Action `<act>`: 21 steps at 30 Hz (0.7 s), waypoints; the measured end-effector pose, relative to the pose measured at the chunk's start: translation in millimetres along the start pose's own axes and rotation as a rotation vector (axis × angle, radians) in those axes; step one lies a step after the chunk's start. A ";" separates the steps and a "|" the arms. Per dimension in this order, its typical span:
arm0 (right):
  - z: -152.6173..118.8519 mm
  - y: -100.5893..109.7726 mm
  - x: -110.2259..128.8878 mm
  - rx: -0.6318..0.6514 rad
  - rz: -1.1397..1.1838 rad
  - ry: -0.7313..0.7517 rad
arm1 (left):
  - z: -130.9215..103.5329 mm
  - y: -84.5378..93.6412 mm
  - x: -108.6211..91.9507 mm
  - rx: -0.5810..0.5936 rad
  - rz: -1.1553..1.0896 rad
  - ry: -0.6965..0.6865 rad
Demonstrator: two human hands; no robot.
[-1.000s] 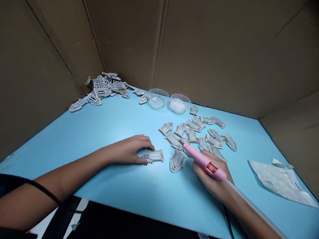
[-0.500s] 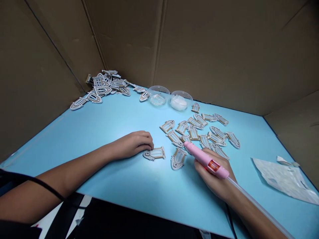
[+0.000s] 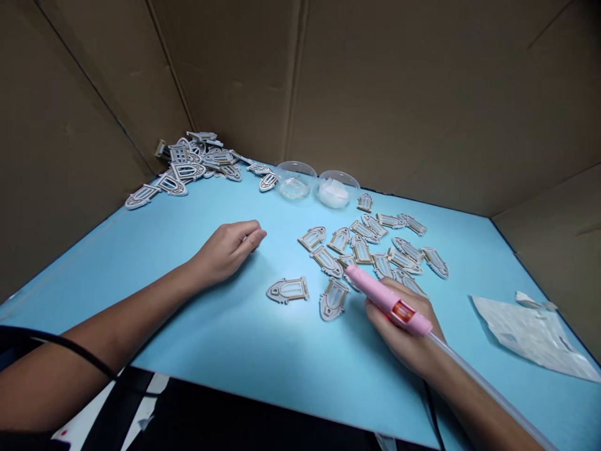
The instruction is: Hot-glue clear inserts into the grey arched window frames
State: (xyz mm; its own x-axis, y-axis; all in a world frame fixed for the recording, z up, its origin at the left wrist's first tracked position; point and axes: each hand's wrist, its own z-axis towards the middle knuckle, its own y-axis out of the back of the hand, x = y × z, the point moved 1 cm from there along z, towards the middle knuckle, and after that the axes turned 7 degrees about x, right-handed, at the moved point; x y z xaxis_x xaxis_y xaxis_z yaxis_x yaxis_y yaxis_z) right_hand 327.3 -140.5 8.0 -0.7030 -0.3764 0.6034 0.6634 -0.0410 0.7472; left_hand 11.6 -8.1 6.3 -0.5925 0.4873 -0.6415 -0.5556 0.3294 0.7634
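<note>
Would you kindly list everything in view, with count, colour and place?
Table: one, light blue, across the view.
Cardboard walls: three, brown, left, far and right.
Heaped arched frames: many, overlapping, white and brown, far left.
Scattered arched frames: over a dozen, grey-white and gold, right of centre.
Nearest arched frames: two, same colours, centre.
Tubs: two, clear, far edge; right one with white contents.
Pen-like tool: one, pink, right of centre; clear rod behind.
Sheet and scrap: one each, whitish, right.
Cable: two stretches, black, near both arms.
Left hand: one, bare, left of centre.
Right hand: one, bare, around the tool.
</note>
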 end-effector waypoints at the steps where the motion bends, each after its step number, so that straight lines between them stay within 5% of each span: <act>1: 0.1 0.1 0.1 -0.001 -0.003 0.000 | -0.6 0.8 0.4 0.068 -0.013 -0.011; 5: 0.9 -0.2 1.5 -0.002 -0.016 -0.001 | -6.2 -3.4 -1.3 0.457 -0.037 -0.177; 8: 2.3 -0.2 2.7 -0.001 -0.024 0.006 | -8.7 -8.8 -4.1 0.628 0.001 -0.224; 13: 3.9 -0.5 2.3 -0.009 -0.009 0.002 | -7.5 -22.1 -9.7 0.550 0.097 -0.173; 17: 3.9 -1.0 2.1 -0.018 -0.001 0.000 | -9.6 -36.6 -12.5 0.382 0.085 -0.276; 21: 4.3 -0.4 3.4 -0.036 0.002 -0.009 | -12.7 -51.2 -15.6 0.401 0.039 -0.370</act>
State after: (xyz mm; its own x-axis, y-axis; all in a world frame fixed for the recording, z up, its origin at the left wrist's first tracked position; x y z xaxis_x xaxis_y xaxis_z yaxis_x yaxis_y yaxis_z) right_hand 323.5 -137.8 11.0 -0.7037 -0.3682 0.6076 0.6736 -0.0738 0.7354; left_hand 41.9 -42.9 -23.7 -0.3235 0.7331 -0.5983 -0.2289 0.5529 0.8012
